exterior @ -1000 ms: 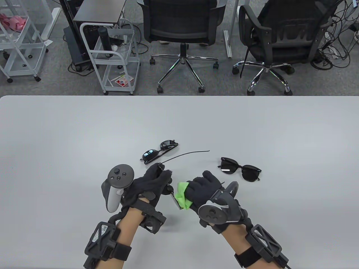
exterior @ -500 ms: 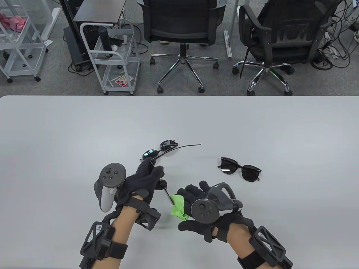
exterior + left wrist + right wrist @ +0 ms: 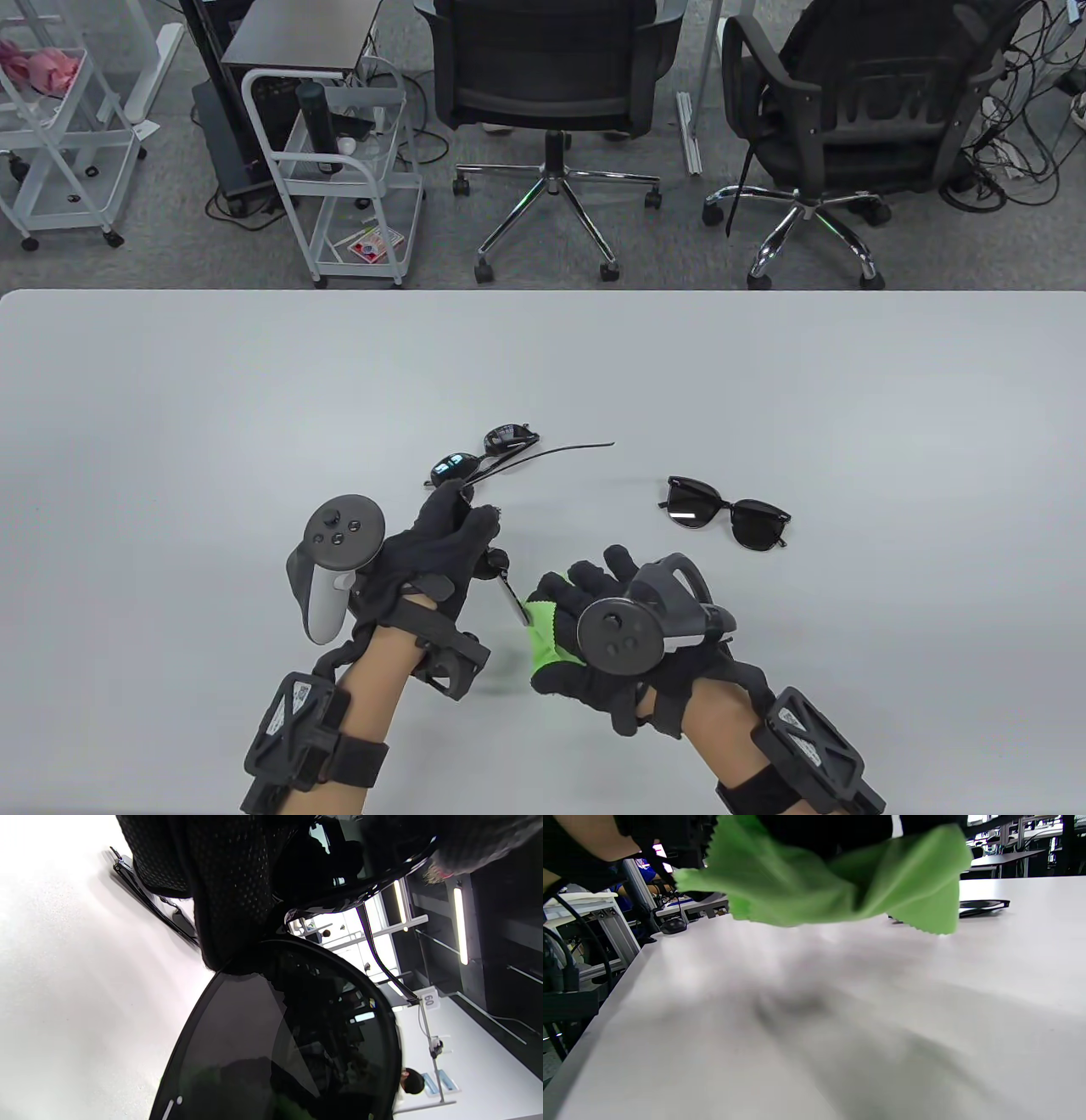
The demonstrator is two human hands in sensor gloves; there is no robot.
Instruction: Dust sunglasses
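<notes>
Since earlier, right hand [image 3: 611, 628], gripping green cloth [image 3: 543, 632], dropped nearer; left hand [image 3: 433, 552] pinches sunglasses [image 3: 288, 1035]; wipe lens gently, steadying frame

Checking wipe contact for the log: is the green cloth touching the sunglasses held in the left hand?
Cannot tell. In the table view the cloth meets the held sunglasses edge-on beside the right hand, but neither contact nor gap shows plainly.

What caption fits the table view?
Left hand holds sunglasses; right hand brings green cloth to them.
</notes>
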